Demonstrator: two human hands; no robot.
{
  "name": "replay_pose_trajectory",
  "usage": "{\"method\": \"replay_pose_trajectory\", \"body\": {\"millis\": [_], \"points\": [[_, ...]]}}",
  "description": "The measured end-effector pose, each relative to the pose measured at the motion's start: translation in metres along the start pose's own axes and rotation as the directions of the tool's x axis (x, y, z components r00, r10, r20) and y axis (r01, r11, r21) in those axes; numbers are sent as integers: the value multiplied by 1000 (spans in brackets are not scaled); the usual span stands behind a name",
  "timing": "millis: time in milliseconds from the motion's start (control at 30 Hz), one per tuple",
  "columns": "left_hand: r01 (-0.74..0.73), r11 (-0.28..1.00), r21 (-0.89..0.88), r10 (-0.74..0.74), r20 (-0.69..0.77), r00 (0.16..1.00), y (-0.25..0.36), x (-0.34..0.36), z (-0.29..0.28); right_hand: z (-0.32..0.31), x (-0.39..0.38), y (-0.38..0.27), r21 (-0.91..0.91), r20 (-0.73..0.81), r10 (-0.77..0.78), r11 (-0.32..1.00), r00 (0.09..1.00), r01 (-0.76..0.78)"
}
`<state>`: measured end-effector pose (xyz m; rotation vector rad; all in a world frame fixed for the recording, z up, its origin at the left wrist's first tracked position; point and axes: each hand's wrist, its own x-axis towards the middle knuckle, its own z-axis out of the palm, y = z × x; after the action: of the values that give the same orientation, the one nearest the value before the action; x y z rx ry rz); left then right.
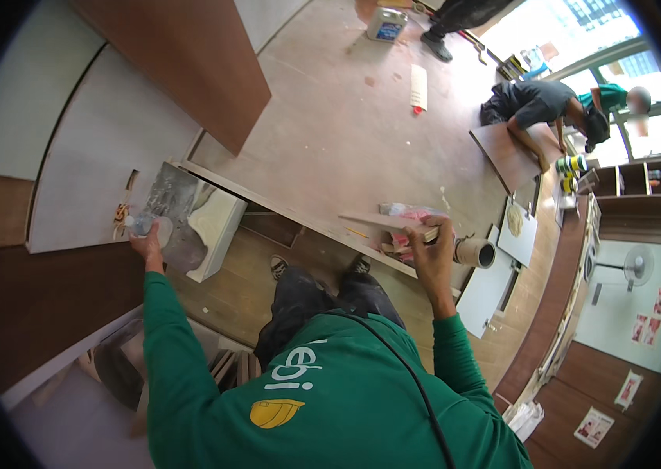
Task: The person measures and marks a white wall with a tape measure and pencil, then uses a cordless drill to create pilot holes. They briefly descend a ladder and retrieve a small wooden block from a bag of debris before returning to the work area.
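At the left, my left hand point(149, 244) is closed round a clear plastic bottle point(140, 225). Right beside the bottle lies a crumpled grey plastic sheet point(172, 191), next to a white, open-topped box point(221, 227). My right hand point(432, 254) is raised over the near edge of the large tabletop point(307, 125). Between its thumb and fingers it pinches a thin, flat, pale-brown strip point(381, 221) pointing left; its exact kind is unclear. Just past this hand is a roll of brown tape point(474, 252). A pinkish plastic packet point(409, 211) lies behind the strip.
A pencil point(356, 232) lies near the table's edge. Farther off are a white jug point(387, 25) and a caulk tube point(419, 90). A co-worker point(542, 102) bends over a brown panel point(509, 152) at the far right. A brown board point(190, 62) juts in at the upper left.
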<state>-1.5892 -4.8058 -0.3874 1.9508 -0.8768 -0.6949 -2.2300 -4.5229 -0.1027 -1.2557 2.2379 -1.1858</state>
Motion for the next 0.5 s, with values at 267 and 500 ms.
{"method": "replay_pose_trajectory", "body": {"millis": [267, 500], "points": [[-153, 963, 223, 199, -203, 959, -6, 37, -21, -7, 19, 63, 388, -17, 201, 904, 979, -179], [-332, 940, -74, 325, -96, 941, 76, -94, -21, 12, -61, 161, 71, 2, 338, 939, 941, -337]]}}
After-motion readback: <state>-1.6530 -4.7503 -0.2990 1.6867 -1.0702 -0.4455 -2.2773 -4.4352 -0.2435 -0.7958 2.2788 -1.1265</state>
